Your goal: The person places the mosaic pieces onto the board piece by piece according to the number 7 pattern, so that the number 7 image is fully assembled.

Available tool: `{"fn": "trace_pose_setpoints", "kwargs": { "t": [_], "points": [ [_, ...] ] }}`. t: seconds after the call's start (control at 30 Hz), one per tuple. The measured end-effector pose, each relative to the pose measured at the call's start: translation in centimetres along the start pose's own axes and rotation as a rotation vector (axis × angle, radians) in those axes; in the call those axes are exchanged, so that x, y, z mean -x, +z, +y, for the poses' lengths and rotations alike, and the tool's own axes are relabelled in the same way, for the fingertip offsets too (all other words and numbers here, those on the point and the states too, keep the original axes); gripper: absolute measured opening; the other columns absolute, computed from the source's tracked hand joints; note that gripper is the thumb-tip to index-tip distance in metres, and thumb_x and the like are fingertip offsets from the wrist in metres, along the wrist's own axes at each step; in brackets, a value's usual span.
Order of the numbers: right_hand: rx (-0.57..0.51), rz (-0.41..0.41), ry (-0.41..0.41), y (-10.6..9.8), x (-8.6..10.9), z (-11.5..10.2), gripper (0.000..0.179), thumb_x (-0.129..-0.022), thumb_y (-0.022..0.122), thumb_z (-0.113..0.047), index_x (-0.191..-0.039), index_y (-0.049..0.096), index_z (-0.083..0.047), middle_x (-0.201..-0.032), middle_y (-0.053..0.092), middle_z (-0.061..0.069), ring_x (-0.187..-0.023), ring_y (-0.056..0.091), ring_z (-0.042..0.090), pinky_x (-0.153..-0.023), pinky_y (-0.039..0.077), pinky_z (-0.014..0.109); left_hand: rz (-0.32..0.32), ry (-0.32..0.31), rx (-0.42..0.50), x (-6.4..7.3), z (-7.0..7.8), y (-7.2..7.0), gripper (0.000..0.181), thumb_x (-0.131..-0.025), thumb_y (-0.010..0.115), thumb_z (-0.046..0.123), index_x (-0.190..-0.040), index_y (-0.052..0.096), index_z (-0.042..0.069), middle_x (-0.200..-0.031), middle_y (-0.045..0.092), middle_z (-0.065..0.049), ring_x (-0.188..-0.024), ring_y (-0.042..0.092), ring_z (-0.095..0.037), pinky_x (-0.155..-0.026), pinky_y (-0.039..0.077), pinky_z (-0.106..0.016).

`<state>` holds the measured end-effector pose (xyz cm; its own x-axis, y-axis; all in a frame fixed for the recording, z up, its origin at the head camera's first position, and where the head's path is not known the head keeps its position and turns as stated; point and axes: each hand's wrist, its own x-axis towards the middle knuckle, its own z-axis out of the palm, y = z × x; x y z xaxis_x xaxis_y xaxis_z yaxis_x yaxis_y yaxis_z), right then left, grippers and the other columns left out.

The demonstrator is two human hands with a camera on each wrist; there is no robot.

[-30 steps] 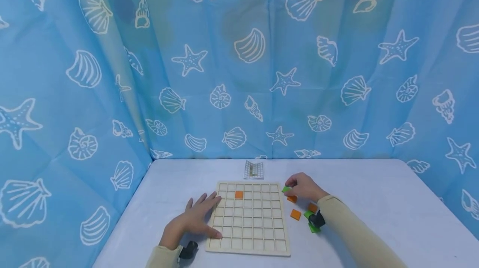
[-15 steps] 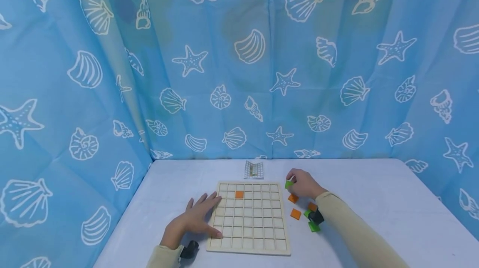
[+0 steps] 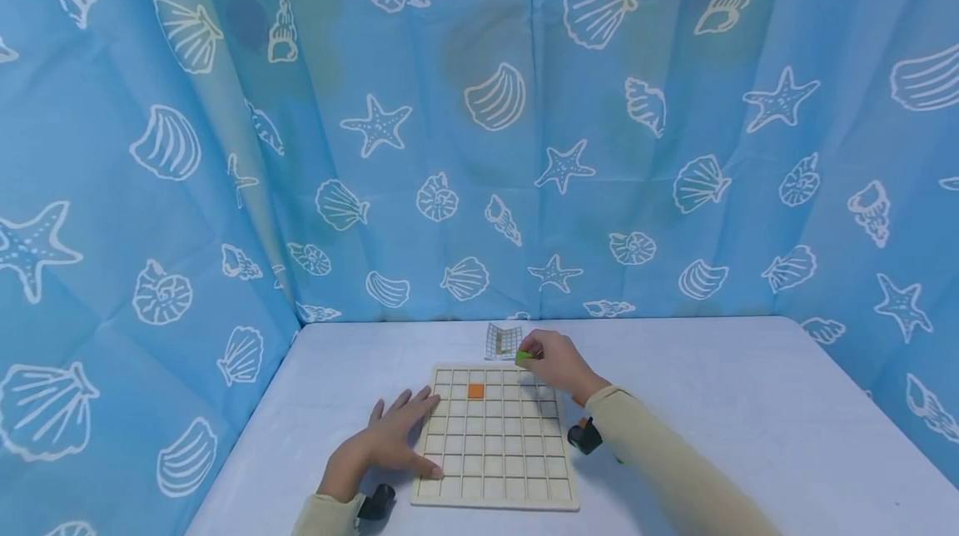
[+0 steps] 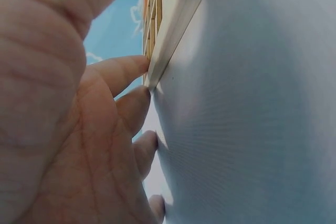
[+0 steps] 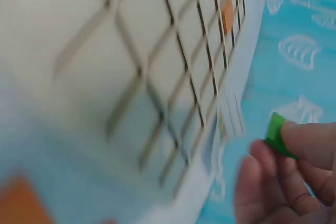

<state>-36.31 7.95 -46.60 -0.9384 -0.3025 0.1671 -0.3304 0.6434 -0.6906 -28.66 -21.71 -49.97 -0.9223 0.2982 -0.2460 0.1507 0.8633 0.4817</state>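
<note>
A pale wooden grid board (image 3: 494, 507) lies on the table, with one orange square tile (image 3: 475, 391) in a cell of its second row from the back. My left hand (image 3: 390, 440) rests along the board's left edge, fingers spread and thumb on the front-left corner area; the left wrist view shows its fingertips (image 4: 137, 67) touching the rim. Above the board's back edge, my right hand (image 3: 556, 363) pinches a green square tile (image 5: 277, 136) between thumb and fingers. The tile is tilted and apart from the board.
A creased paper card (image 3: 502, 341) printed with a grid stands behind the board. Loose tiles lie right of the board, mostly hidden by the right arm; an orange tile (image 5: 23, 203) is blurred in the right wrist view. A blue shell-patterned curtain (image 3: 449, 145) hangs behind.
My right hand has picked up the green tile from the right side, lifted it and carried it left over the board's back edge. The left hand has stayed in place.
</note>
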Motion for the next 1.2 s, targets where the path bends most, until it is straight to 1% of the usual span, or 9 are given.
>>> {"fn": "trace_pose_setpoints", "kwargs": {
  "t": [0.07,0.2,0.3,0.37,0.43,0.6,0.77,1.0,1.2],
  "points": [
    [-0.029,-0.009,-0.017,1.2,0.1,-0.6,0.011,-0.089,0.073,-0.010,-0.099,0.069,-0.008,-0.091,0.067,0.002,-0.085,0.063,0.015,-0.076,0.056,0.033,-0.004,-0.006,0.003,0.0,-0.1,0.0,0.115,-0.061,0.085,0.064,-0.155,0.034,0.022,-0.165,0.024,-0.005,-0.154,0.010,-0.038,-0.118,-0.003,-0.070],
    [-0.065,-0.083,-0.082,3.3,0.3,-1.4,0.010,-0.088,0.074,-0.009,-0.096,0.069,-0.009,-0.089,0.066,0.002,-0.082,0.062,0.013,-0.071,0.055,0.030,-0.012,-0.005,-0.003,-0.1,-0.3,-0.1,0.114,-0.062,0.083,0.065,-0.155,0.033,0.022,-0.165,0.023,-0.006,-0.153,0.009,-0.039,-0.118,-0.003,-0.071],
    [-0.059,-0.146,-0.134,4.5,0.5,-1.7,0.008,-0.088,0.074,-0.008,-0.095,0.070,-0.008,-0.088,0.066,0.002,-0.080,0.062,0.012,-0.068,0.054,0.027,-0.013,-0.005,-0.013,-0.3,-0.4,0.1,0.113,-0.062,0.082,0.067,-0.155,0.034,0.022,-0.165,0.024,-0.006,-0.153,0.010,-0.039,-0.118,-0.002,-0.071],
    [-0.048,-0.164,-0.158,5.1,0.7,-1.9,0.008,-0.087,0.074,-0.007,-0.093,0.070,-0.006,-0.086,0.067,0.002,-0.079,0.062,0.012,-0.067,0.054,0.026,-0.023,-0.006,-0.016,-0.4,-0.3,0.2,0.114,-0.063,0.082,0.068,-0.155,0.033,0.023,-0.165,0.022,-0.006,-0.153,0.009,-0.039,-0.118,-0.003,-0.071],
    [-0.027,-0.171,-0.158,5.6,0.7,-2.1,0.007,-0.086,0.075,-0.007,-0.092,0.070,-0.007,-0.085,0.067,0.000,-0.078,0.061,0.010,-0.067,0.053,0.024,-0.023,-0.003,-0.017,-0.3,-0.3,0.2,0.114,-0.062,0.082,0.068,-0.155,0.033,0.023,-0.165,0.023,-0.006,-0.153,0.010,-0.039,-0.118,-0.002,-0.071],
    [-0.003,-0.182,-0.152,6.1,0.5,-2.4,0.006,-0.085,0.076,-0.009,-0.088,0.071,-0.008,-0.080,0.068,-0.002,-0.073,0.060,0.008,-0.064,0.052,0.024,-0.015,0.003,-0.023,-0.2,-0.2,0.1,0.115,-0.062,0.082,0.068,-0.155,0.033,0.023,-0.165,0.023,-0.006,-0.153,0.011,-0.039,-0.118,-0.002,-0.071],
    [0.030,-0.216,-0.135,6.2,0.4,-2.2,0.004,-0.086,0.076,-0.014,-0.087,0.074,-0.011,-0.082,0.069,-0.004,-0.074,0.061,0.007,-0.066,0.053,0.026,-0.006,-0.007,-0.024,-0.3,-0.3,-0.1,0.115,-0.062,0.082,0.068,-0.155,0.033,0.024,-0.166,0.022,-0.004,-0.154,0.010,-0.037,-0.118,-0.003,-0.070],
    [0.035,-0.237,-0.125,6.2,0.5,-2.1,0.004,-0.085,0.076,-0.010,-0.087,0.073,-0.011,-0.081,0.069,-0.004,-0.074,0.060,0.008,-0.067,0.052,0.027,-0.012,-0.018,-0.019,-0.2,0.0,-0.4,0.114,-0.062,0.084,0.066,-0.155,0.034,0.024,-0.165,0.024,-0.004,-0.153,0.010,-0.038,-0.118,-0.002,-0.071],
    [0.013,-0.239,-0.112,6.3,0.9,-2.1,0.004,-0.086,0.075,-0.010,-0.088,0.073,-0.011,-0.081,0.067,-0.003,-0.073,0.058,0.008,-0.066,0.051,0.028,-0.009,0.024,-0.001,0.1,0.0,-0.2,0.112,-0.064,0.085,0.062,-0.154,0.035,0.019,-0.165,0.024,-0.007,-0.153,0.012,-0.040,-0.117,0.000,-0.073]
  ]
}}
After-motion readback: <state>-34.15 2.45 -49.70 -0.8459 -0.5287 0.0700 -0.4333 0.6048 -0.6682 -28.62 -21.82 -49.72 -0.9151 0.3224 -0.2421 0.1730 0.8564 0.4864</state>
